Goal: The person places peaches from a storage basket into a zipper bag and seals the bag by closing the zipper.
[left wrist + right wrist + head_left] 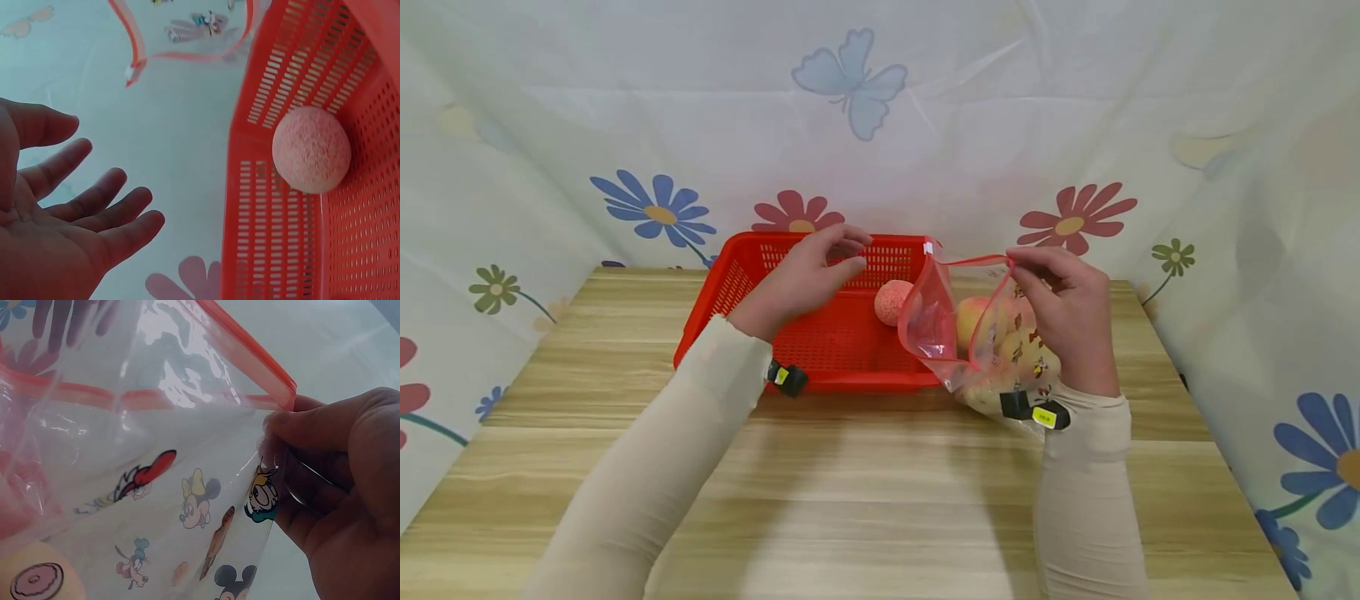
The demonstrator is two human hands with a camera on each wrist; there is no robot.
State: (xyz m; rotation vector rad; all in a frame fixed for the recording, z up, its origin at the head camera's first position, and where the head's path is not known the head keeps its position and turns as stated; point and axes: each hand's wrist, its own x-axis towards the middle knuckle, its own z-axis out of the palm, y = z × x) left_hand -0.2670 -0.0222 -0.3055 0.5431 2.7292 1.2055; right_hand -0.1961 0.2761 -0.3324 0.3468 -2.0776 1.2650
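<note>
My left hand (pixel 805 279) hovers over the red plastic basket (pixel 842 380), holding nothing; its fingers are loosely spread in the left wrist view. A pink, rough-textured round fruit, perhaps a peach (pixel 892 302), lies in the basket's right end. My right hand (pixel 1071 312) pinches the top corner of a clear zip bag (pixel 187 456) printed with cartoon figures. The bag's red-edged mouth (pixel 973 362) gapes toward the basket. Inside it are several yellow-pink round fruits (pixel 981 321), seen through the plastic. A white slider (pixel 132 70) sits on the zip.
Basket and bag stand side by side toward the back of a wood-grain table (pixel 880 500). Behind them hangs a pale curtain (pixel 700 108) with flowers and a butterfly. The basket's slotted side wall (pixel 250 237) rises between its inside and the bag.
</note>
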